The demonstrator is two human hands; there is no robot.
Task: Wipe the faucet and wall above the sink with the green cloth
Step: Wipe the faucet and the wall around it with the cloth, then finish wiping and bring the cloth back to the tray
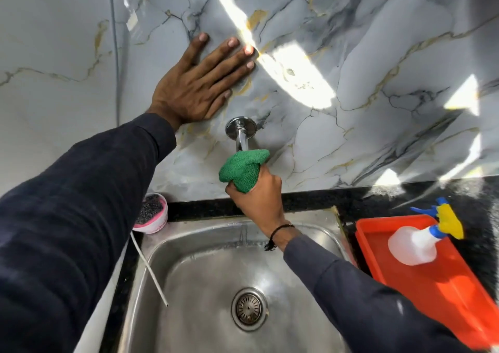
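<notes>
room: marble wall is bare right of the faucet
left hand: spread flat on wall, up-left of faucet
right hand: squeezes green cloth around faucet

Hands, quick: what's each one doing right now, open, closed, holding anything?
Left hand: open, empty, palm flat against the marble wall.
Right hand: closed on the green cloth, which is pressed around the faucet.
</notes>
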